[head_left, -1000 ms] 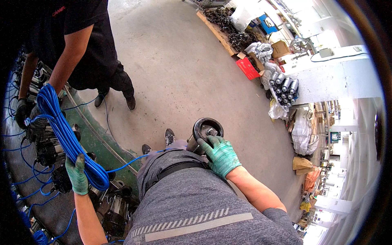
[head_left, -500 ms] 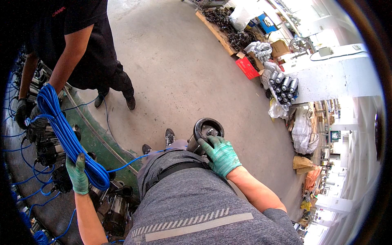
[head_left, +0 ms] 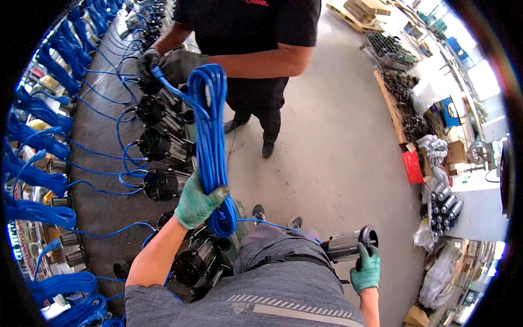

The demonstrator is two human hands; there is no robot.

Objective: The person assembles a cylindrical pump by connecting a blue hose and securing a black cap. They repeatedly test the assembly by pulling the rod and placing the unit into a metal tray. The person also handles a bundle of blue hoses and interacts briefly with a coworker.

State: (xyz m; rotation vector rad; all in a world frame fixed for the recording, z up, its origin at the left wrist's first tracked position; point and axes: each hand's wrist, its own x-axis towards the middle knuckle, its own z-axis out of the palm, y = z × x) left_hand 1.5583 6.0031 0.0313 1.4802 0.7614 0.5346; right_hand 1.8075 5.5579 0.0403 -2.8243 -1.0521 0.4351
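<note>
Blue coil (head_left: 212,147) sits clasped in left hand (head_left: 197,203), cylinder (head_left: 344,247) in right hand (head_left: 365,270), with grey workshop floor (head_left: 332,136) below

Just beyond the red box (head_left: 412,167), a wooden board (head_left: 389,103) edges a heap of dark metal parts (head_left: 404,94); farthest beyond it, cardboard (head_left: 369,6) lies on a pallet (head_left: 353,18). Right of the box is a brown carton (head_left: 456,153); past the carton, a white bag (head_left: 429,95) and something blue (head_left: 450,111). On the box's near side, silver cylinders (head_left: 447,206) are stacked, then a plastic bag (head_left: 424,236) and a pale sack (head_left: 438,277).
</note>
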